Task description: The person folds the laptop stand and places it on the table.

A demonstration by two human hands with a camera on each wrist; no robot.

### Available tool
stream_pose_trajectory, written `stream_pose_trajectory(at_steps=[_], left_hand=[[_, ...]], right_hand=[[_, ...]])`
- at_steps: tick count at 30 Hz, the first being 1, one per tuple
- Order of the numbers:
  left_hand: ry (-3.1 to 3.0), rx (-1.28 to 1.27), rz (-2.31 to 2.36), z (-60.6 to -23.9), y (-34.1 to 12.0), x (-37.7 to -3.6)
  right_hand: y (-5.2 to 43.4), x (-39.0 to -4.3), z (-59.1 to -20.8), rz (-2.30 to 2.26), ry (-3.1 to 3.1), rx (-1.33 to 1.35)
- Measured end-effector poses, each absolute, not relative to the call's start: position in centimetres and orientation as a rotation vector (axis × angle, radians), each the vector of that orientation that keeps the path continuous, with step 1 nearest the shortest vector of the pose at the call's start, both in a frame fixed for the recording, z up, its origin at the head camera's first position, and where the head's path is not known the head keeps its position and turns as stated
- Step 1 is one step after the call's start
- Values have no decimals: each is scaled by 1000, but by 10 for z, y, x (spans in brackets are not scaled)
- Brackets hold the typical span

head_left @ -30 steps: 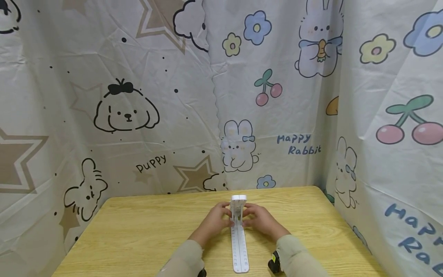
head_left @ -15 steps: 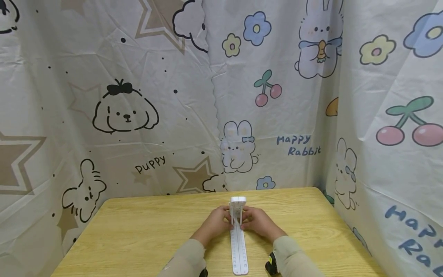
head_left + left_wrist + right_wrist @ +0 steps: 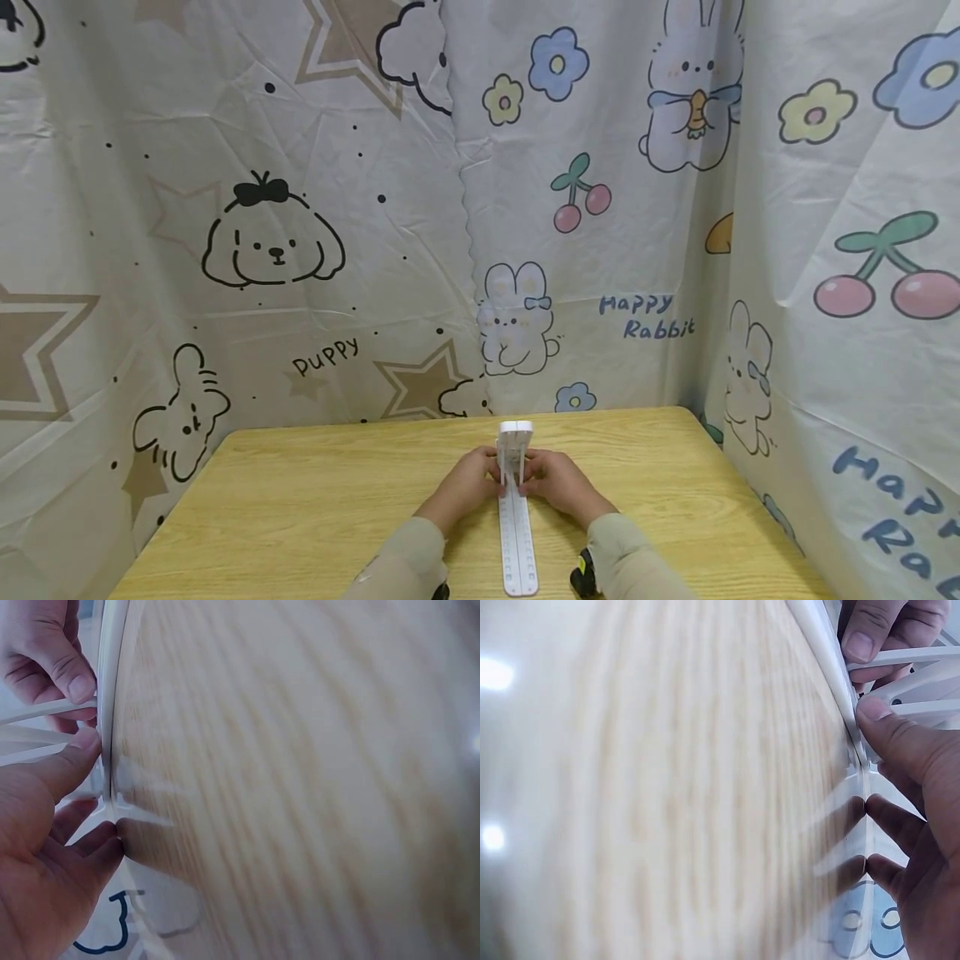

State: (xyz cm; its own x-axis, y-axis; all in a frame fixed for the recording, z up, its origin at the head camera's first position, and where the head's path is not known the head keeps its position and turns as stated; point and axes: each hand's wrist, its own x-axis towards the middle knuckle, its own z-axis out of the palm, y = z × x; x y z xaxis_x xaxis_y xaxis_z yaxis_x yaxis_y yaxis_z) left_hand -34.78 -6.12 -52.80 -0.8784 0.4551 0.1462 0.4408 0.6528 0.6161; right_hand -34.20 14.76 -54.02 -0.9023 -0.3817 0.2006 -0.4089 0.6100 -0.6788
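Note:
A white folding stand (image 3: 517, 542) lies on the table with its long, slotted base pointing toward me. Its far part is raised on thin struts (image 3: 45, 711). My left hand (image 3: 468, 485) holds it from the left, thumb at the foot of a strut by the base. From the other side my right hand (image 3: 564, 485) grips it, the thumb (image 3: 876, 709) at a strut's end. In both wrist views the lower fingertips touch the tabletop beside the stand. Parts of the struts and some fingers are hidden behind the hands and the raised part.
The wood-grain table (image 3: 315, 508) spreads out on both sides of the stand. Behind it and to the right hangs a printed curtain (image 3: 405, 292). A black device (image 3: 583, 575) is strapped at the right wrist, and part of another shows at the left.
Both hands have drawn in slightly closer to the stand, the right one moving left. The raised top end now sits a little higher. The base stays in nearly the same place.

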Motion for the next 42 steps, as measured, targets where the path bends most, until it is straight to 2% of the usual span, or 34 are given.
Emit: stream_pose_trajectory(at_steps=[10,25,35,42], left_hand=[[2853,730,1029,-527,-61,-350],[2733,582,1291,-527,-65,-350],[2670,405,1355,-524,-65,-347],[2685,334,1431,-523,-65,-347]], right_hand=[[148,-340,-539,1293,-2800,601],[149,-342,-537,1362,-2786,604],[148,-342,-537,1273,-2750,574],[144,-342,-533,1159,-2755,433]])
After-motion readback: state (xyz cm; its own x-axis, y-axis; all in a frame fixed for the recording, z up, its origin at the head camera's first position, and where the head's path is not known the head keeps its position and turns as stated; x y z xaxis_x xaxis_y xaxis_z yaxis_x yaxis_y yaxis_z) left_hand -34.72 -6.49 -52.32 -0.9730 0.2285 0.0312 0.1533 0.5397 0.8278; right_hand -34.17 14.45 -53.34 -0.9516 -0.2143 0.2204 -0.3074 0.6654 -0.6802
